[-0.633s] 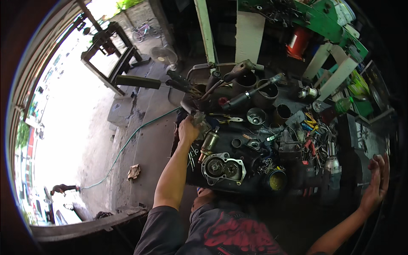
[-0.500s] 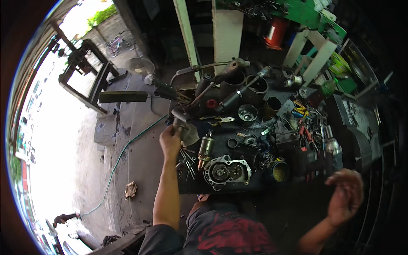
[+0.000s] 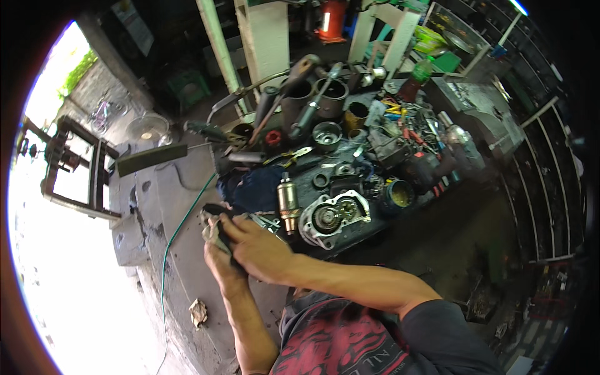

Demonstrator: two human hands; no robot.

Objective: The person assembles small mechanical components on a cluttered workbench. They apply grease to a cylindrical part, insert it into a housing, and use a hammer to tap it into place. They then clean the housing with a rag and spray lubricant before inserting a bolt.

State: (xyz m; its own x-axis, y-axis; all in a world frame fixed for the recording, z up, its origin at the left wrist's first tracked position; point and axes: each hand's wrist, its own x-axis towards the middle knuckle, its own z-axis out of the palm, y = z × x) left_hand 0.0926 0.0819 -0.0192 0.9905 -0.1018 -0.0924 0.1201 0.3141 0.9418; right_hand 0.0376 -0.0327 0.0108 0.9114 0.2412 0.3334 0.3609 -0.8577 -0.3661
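My left hand (image 3: 222,262) and my right hand (image 3: 259,247) meet in front of the bench's left end. Between them is a crumpled grey-beige rag (image 3: 211,232), dark along its top; whether something is wrapped inside I cannot tell. My left fingers are closed round it from the left. The right hand lies across from the right, its fingers pressed onto it. Just right of the hands stands a copper-and-steel motor armature (image 3: 288,203). Beside that lies an open gear housing (image 3: 334,219) with gears showing. Several thin bolts (image 3: 267,222) lie partly hidden behind my right hand.
Dark blue cloth (image 3: 253,189) lies behind the hands, near pliers (image 3: 289,155). Farther back are metal cylinders (image 3: 331,97) and a red ring (image 3: 273,137). A tin (image 3: 398,195) and heaped hand tools (image 3: 409,125) sit to the right. A green hose (image 3: 167,250) crosses the left floor.
My left hand has come back toward me from the bench with the rag. My right hand has swung in from the far right and closed on it. The view has shifted right.
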